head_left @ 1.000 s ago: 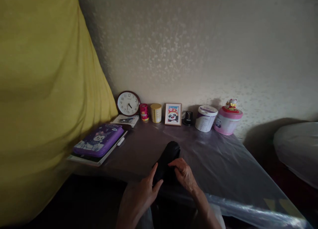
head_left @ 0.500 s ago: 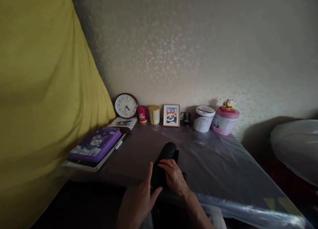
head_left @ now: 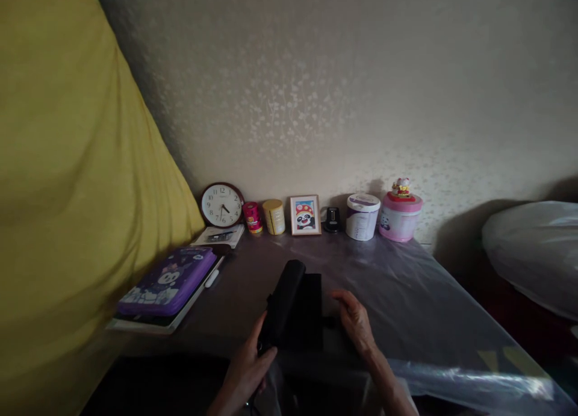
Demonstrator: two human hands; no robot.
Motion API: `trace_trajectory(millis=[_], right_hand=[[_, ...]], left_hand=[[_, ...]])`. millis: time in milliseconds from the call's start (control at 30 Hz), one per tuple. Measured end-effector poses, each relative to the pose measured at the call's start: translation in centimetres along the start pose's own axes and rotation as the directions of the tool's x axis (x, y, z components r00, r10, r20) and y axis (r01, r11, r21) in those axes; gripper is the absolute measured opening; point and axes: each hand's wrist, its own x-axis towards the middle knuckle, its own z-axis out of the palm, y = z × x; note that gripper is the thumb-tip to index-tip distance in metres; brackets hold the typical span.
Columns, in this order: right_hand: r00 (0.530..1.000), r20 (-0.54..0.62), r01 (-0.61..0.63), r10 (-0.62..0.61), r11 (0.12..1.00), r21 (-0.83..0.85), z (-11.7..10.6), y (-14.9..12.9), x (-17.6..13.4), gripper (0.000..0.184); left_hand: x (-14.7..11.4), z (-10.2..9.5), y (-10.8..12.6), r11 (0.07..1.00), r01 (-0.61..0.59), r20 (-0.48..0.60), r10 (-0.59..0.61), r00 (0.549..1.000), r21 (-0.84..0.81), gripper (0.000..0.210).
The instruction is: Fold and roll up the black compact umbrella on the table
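Observation:
My left hand (head_left: 250, 359) is closed round the lower end of a black, tube-shaped folded umbrella (head_left: 284, 301), with the thumb lying across its near end. The umbrella is tilted, its far end pointing away from me and slightly right. Under and beside it lies a flat black piece (head_left: 311, 310) on the table; its kind is too dark to make out. A thin cord hangs below my left hand. To the right, my right hand (head_left: 356, 322) is apart from the umbrella, fingers loosely bent with nothing visible in them. A small dark tab (head_left: 329, 322) lies near its fingertips.
Plastic film covers the table (head_left: 383, 289). At left, a purple case (head_left: 169, 280) rests on books by a yellow curtain (head_left: 90, 163). Along the wall stand a clock (head_left: 222, 205), cans, a picture frame (head_left: 305, 215), and white (head_left: 362, 217) and pink tubs (head_left: 400, 217).
My right hand has left the umbrella and moved right. My left hand has closed round the umbrella and shifted it left, uncovering more of the flat black piece. The view has turned slightly.

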Motion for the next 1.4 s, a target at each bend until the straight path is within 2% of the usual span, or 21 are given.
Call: trace_trajectory(millis=[67,133,167,233,267,333,367,433,533,767,867,933,1000,1067,1133,1233,1333,1400], right_hand=[[0.992,-0.016,-0.122,0.122,0.992,0.026,-0.5,0.6,-0.1,0.028],[0.978,-0.027,-0.204,0.205,0.978,0.05,-0.6,0.7,-0.2,0.028],[0.974,-0.032,-0.222,0.224,0.973,0.059,-0.6,0.7,-0.3,0.028],[0.971,-0.033,-0.233,0.236,0.97,0.064,-0.6,0.6,-0.3,0.028],[0.971,-0.032,-0.235,0.238,0.97,0.063,-0.5,0.6,-0.2,0.028],[0.971,-0.032,-0.235,0.237,0.971,0.053,-0.5,0.7,-0.2,0.028],[0.971,-0.032,-0.234,0.235,0.971,0.047,-0.5,0.7,-0.2,0.029],[0.972,-0.03,-0.232,0.233,0.972,0.04,-0.5,0.9,-0.3,0.029],[0.972,-0.016,-0.233,0.234,0.972,0.039,-0.5,1.0,-0.3,0.03],[0.97,0.013,-0.242,0.242,0.969,0.05,-0.4,1.1,-0.4,0.032],[0.973,0.0,-0.231,0.231,0.972,0.049,-0.3,1.3,-0.3,0.031],[0.974,-0.002,-0.224,0.225,0.973,0.057,-0.3,1.2,-0.3,0.03],[0.976,0.001,-0.219,0.22,0.973,0.076,-0.4,1.0,-0.3,0.029],[0.976,0.01,-0.218,0.218,0.972,0.088,-0.5,0.8,-0.2,0.029],[0.976,0.014,-0.217,0.217,0.972,0.089,-0.6,0.7,-0.3,0.03],[0.976,0.026,-0.218,0.217,0.971,0.098,-0.7,0.8,-0.4,0.032],[0.976,0.027,-0.22,0.218,0.967,0.129,-0.5,1.2,-0.4,0.032],[0.976,0.003,-0.216,0.218,0.965,0.147,-0.4,1.4,-0.5,0.032]], left_hand=[[0.4,-0.4,-0.3,0.999,0.007,0.021,-0.007,1.0,-0.033,0.079],[0.6,-0.8,-0.6,0.999,0.037,0.006,-0.037,0.999,0.003,0.078],[0.6,-0.9,-0.7,0.998,0.037,-0.025,-0.036,0.999,0.055,0.076],[0.4,-1.1,-0.9,0.971,-0.034,-0.132,0.066,0.989,0.238,0.07],[0.1,-1.0,-0.9,0.93,-0.084,-0.177,0.156,0.972,0.359,0.068],[-0.4,-0.6,-1.1,0.783,-0.135,-0.209,0.321,0.924,0.607,0.066],[-0.7,-0.3,-1.1,0.698,-0.112,-0.198,0.348,0.916,0.707,0.066],[-1.0,0.2,-1.1,0.557,-0.026,-0.192,0.329,0.925,0.83,0.071],[-1.0,0.5,-0.9,0.445,0.056,-0.198,0.277,0.94,0.894,0.076],[-0.4,-0.8,0.0,0.368,0.125,-0.235,0.271,0.934,0.921,0.073],[-0.1,-1.7,0.1,0.42,0.081,-0.189,0.221,0.957,0.904,0.076],[0.2,-2.4,0.1,0.54,0.007,-0.139,0.203,0.969,0.842,0.081],[0.4,-3.0,0.1,0.71,-0.072,-0.126,0.221,0.967,0.7,0.081],[0.6,-3.2,0.2,0.863,-0.093,-0.141,0.185,0.973,0.497,0.077],[0.7,-3.2,0.2,0.946,-0.059,-0.133,0.106,0.985,0.318,0.065],[0.5,-2.9,0.4,0.972,-0.048,-0.094,0.071,0.993,0.23,0.037],[-0.2,-2.8,1.1,0.959,-0.087,-0.079,0.112,0.991,0.268,0.036],[-0.8,-2.8,2.0,0.94,-0.139,-0.114,0.182,0.977,0.313,0.038]])
